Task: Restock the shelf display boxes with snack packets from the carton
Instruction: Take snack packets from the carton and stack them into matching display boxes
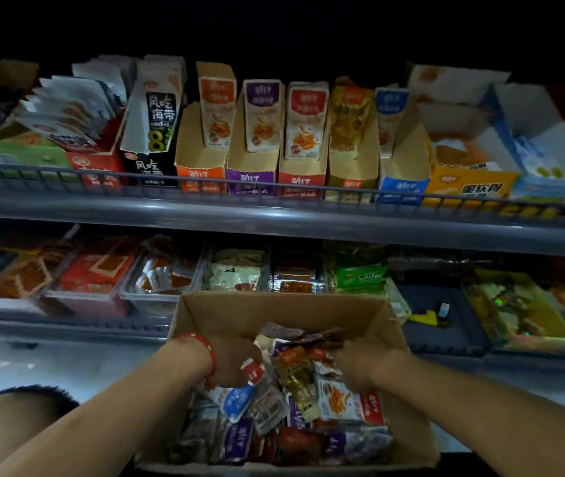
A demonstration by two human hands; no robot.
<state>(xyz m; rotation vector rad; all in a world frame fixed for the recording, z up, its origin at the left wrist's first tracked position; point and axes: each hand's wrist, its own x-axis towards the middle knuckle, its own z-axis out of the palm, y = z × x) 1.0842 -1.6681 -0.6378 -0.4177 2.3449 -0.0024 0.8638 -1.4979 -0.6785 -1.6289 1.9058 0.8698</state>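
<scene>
Snack packets (294,401) filled the carton (226,313), which sat low in the centre of view, right in front of the shelves. Both hands were down in it! Left hand (231,364), red bracelet (207,351) on the wrist, had its fingers curled round a blue-and-white packet (239,395) w/ a red-topped one just beside it. Right hand (360,368) was dug into the pile on the other side; fingers hidden under packets, so couldn't tell what they held, if anything. A gold packet (296,376) stood between the two hands. Up on the top shelf (274,215), the display boxes (251,173) stood in a row behind the wire rail: orange, purple, red, gold, blue fronts, each w/ packets upright toward the back. Lower shelf carried clear trays (157,297) of other snacks, dim and blurry.
</scene>
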